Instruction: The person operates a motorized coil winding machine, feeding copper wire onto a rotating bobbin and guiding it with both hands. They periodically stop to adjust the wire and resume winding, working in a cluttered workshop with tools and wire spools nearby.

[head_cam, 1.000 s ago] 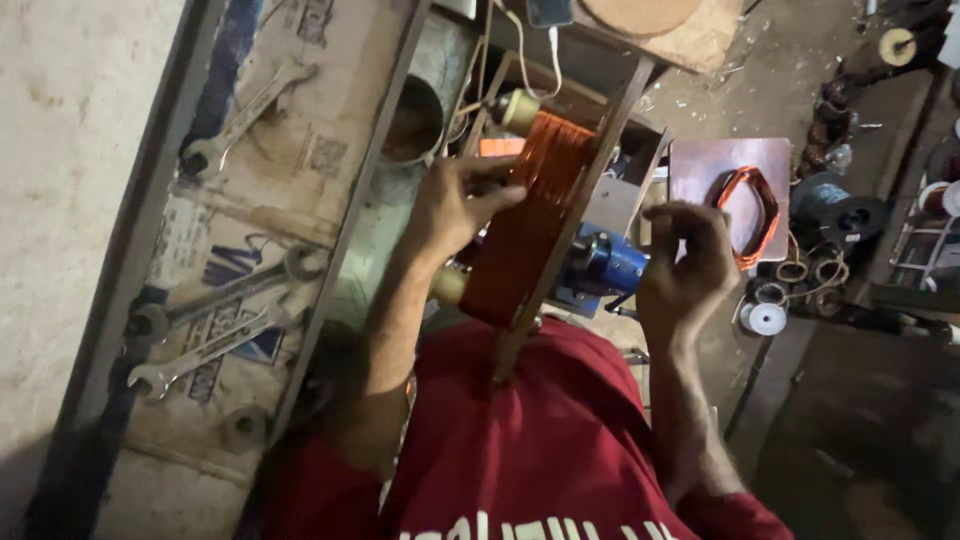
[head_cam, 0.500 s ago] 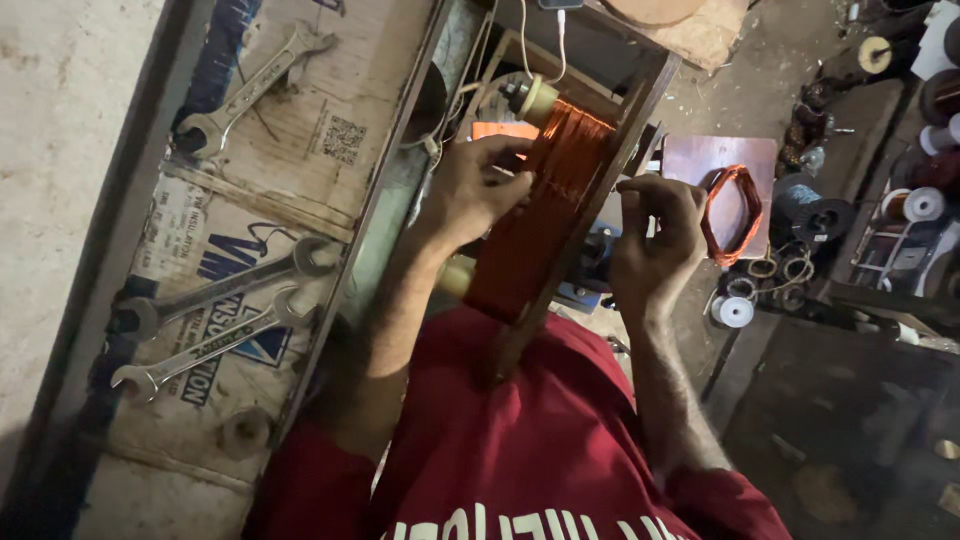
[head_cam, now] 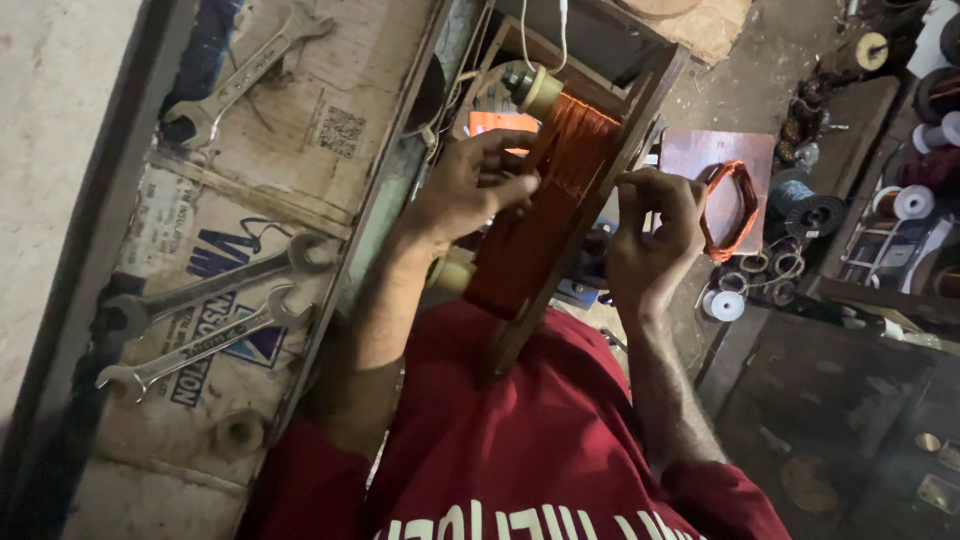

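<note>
A wide band of copper wire winding (head_cam: 545,220) is stretched on a dark wooden frame (head_cam: 645,105) that leans over my lap. My left hand (head_cam: 470,185) curls over the left side of the winding, its fingertips pressing on the wire. At the frame's right rail my right hand (head_cam: 650,240) has its fingers pinched together; whether they also hold a strand of wire is not visible. A cream roller (head_cam: 540,90) sits at the top end of the winding.
Three open-ended wrenches (head_cam: 215,285) lie on cardboard at the left. A loose copper coil (head_cam: 728,210) rests on a pink board at the right, near a white tape roll (head_cam: 725,305). Wire spools (head_cam: 910,200) and dark metal parts crowd the right floor.
My right hand has moved left from near the pink board onto the frame's right rail. My left hand has stayed on the winding. The view has shifted.
</note>
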